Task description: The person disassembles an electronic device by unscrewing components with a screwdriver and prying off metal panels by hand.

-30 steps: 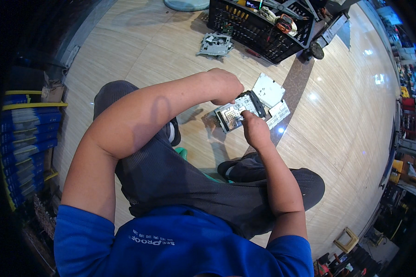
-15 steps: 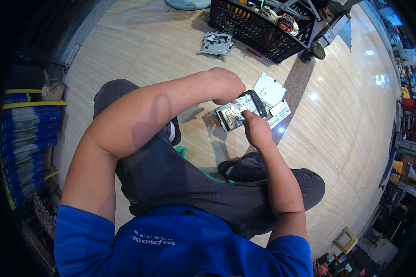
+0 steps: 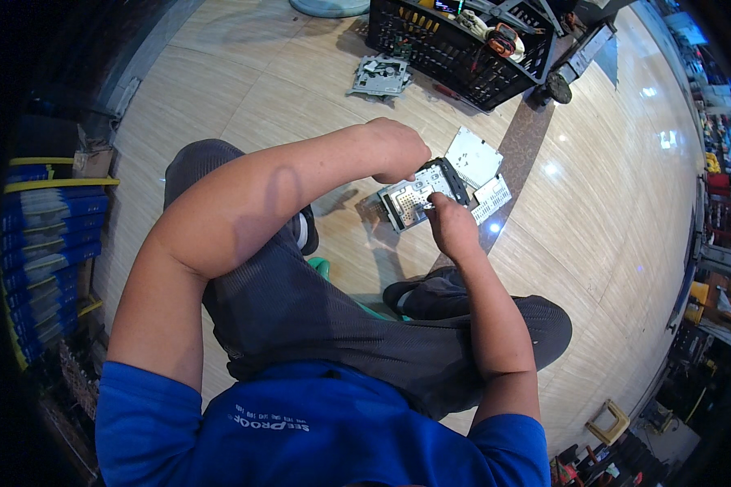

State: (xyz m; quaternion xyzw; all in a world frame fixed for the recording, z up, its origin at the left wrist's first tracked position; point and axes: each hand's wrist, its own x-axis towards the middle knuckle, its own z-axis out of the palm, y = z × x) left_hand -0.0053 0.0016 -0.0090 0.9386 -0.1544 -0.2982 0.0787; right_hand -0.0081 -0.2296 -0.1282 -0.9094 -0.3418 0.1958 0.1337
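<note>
Little is changed since the earlier frame: the metal chassis (image 3: 421, 197) is kept raised above the floor (image 3: 244, 89), steadied by the left hand (image 3: 396, 150) clamped on its upper edge, so that its perforated silver face is worked by the right hand (image 3: 451, 227), fingertips pressed to it.

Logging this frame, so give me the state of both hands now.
Left hand: closed, gripping the top edge of the metal box.
Right hand: fingers pressed on the metal box's lower side; whether it grips cannot be told.
</note>
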